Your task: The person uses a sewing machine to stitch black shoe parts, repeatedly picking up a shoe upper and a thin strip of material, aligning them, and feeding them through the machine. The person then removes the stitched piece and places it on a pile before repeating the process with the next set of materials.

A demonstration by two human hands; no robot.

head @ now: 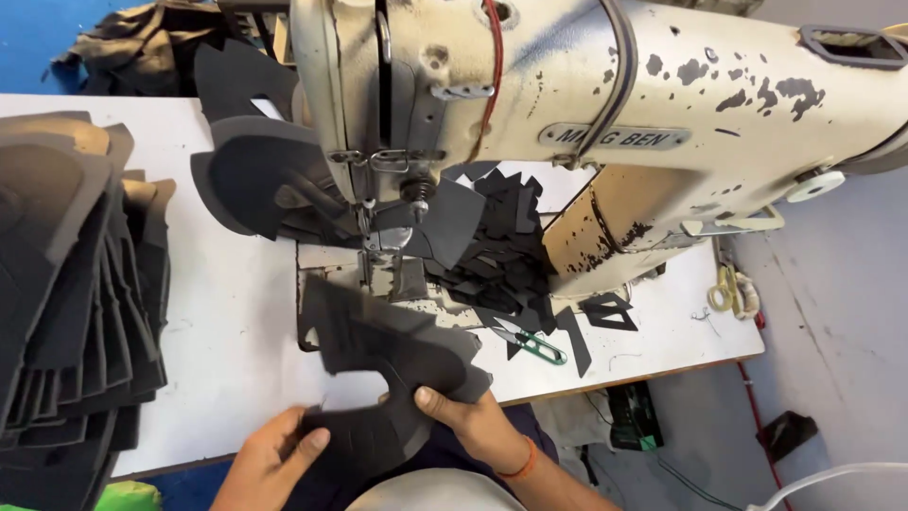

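A dark cut piece (392, 364) was held at the near edge of the white surface (236, 322), pinched between the left hand (270, 464) and the right hand (473, 421), short of the sewing machine (605, 123) needle. A stack of similar pieces (76, 312) lay to the left; small scraps (506, 255) and thread snips (530, 343) lay beneath the machine arm. Stitching of this piece appeared not yet begun.

Worn cream sewing machine (605, 123) with chipped paint on white table (236, 350). Tall stack of dark cut pieces (76, 312) at left edge, black scraps (506, 255) piled under machine arm, green-handled thread snips (534, 345) near front edge, yellow scissors (726, 291) at right
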